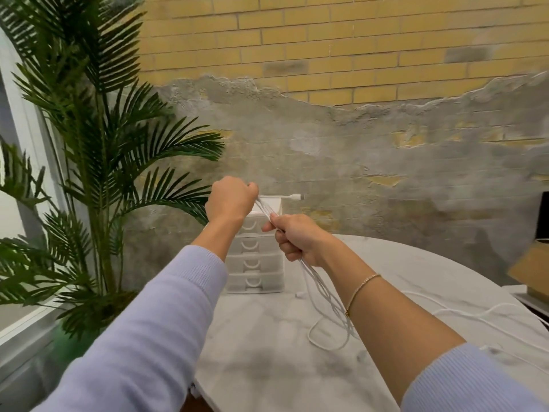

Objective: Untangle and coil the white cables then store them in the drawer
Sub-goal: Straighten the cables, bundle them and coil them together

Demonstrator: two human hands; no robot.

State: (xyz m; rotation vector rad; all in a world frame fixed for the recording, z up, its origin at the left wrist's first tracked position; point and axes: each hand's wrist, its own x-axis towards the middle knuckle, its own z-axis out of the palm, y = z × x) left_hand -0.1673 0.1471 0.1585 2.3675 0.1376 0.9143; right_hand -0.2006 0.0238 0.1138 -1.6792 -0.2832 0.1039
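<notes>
With the left hand [231, 200] and right hand [297, 237] both gripping a bundle of cables [319, 288] raised before the drawers [255, 263], slack trailing over the table [267, 367], untangling is underway; next, likely coiling.

White cables [319, 288] run through my left hand [230, 200] and right hand [297, 237], above a white tabletop [267, 352] veined in grey marble. My sleeves [142, 337] are pale lilac, my bracelet [361, 288] gold. Behind stand translucent white drawers [255, 263], a green palm [98, 144] and a yellow brick wall [326, 46] patched with grey plaster.
</notes>
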